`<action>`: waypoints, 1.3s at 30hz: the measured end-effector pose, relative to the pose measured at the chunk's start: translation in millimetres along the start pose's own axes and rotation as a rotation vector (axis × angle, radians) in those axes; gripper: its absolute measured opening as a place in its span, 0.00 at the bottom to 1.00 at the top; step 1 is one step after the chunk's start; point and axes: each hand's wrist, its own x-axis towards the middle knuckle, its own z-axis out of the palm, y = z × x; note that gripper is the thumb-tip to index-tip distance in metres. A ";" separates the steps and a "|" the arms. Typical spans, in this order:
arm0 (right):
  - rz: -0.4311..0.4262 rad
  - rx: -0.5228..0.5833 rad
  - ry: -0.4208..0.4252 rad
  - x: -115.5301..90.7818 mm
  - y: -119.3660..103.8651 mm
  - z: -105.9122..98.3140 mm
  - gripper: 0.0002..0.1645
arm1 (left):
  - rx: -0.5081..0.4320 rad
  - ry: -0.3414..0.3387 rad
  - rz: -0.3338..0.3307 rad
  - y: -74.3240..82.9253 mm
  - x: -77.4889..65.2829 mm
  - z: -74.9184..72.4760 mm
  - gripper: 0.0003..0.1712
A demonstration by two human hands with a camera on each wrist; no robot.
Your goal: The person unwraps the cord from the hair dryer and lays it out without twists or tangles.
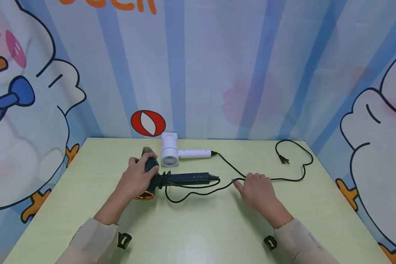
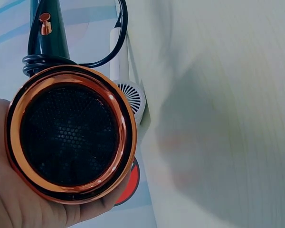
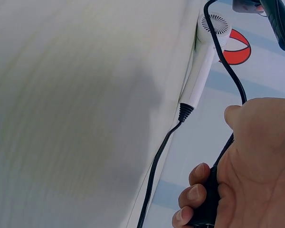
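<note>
- Nearest me on the pale table (image 1: 198, 227), two sleeves (image 1: 90, 238) end short of my wrists, leaving both hands bare.
- My left hand (image 1: 136, 178) holds the dark green hair dryer (image 1: 188, 179) by its barrel, fingers curled round; I'd say the barrel gives the fuller grip and leaves the handle free.
- That dryer's copper rim (image 1: 146, 197) faces down towards me, its handle pointing right; it seems just off the table, though I cannot be sure.
- Loops of black cord (image 1: 198, 193) circle the handle near the barrel, likely to gather the slack; the rest runs rightward.
- My right hand (image 1: 258, 190) takes up that cord's far end, fingers curled round what looks like a black plug (image 3: 208, 204), probably so the loose end cannot trail.
- Further back, the white hair dryer (image 1: 173, 153) lies with its handle to the right, out of my hands.
- Its own cord (image 1: 287, 180) passes by my right hand, touching or not I cannot tell, to a pronged plug (image 1: 283, 160) at the far right.
- Behind hangs a blue-striped backdrop (image 1: 201, 73).
</note>
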 end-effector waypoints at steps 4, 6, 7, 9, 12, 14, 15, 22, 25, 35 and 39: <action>0.018 0.019 0.003 2.8 -0.3 -0.7 0.36 | 0.001 -0.001 0.003 -0.7 -1.3 -1.0 0.25; 0.032 0.029 0.008 4.8 -0.5 -1.2 0.36 | 0.001 -0.002 0.005 -0.7 -2.1 -1.3 0.25; 0.039 0.032 0.010 5.8 -0.6 -1.5 0.37 | 0.002 -0.004 0.007 -0.7 -2.6 -1.3 0.25; 0.050 0.036 0.012 8.1 -0.8 -2.1 0.37 | 0.000 -0.006 0.009 -0.3 -3.6 -1.2 0.25; 0.063 0.036 0.002 11.4 -1.0 -3.3 0.37 | -0.001 -0.011 0.012 0.3 -5.0 -1.0 0.25; 0.070 0.042 -0.006 13.3 -1.2 -4.5 0.38 | -0.002 -0.011 0.016 0.7 -6.0 -0.8 0.25; 0.073 0.045 -0.009 14.3 -1.0 -4.9 0.38 | -0.003 -0.011 0.017 0.8 -6.4 -0.8 0.25; 0.087 0.048 -0.032 22.3 1.3 -7.0 0.37 | -0.004 -0.027 0.018 0.7 -9.2 1.6 0.24; 0.090 0.057 -0.036 25.2 1.7 -9.7 0.37 | -0.001 -0.030 0.011 1.1 -9.7 2.7 0.24; 0.105 0.068 -0.050 26.7 0.1 -15.6 0.37 | 0.008 -0.028 0.004 -0.3 -9.4 2.1 0.24; 0.088 0.104 -0.051 22.5 1.4 -16.0 0.32 | 0.008 -0.026 0.004 -0.9 -9.8 1.6 0.24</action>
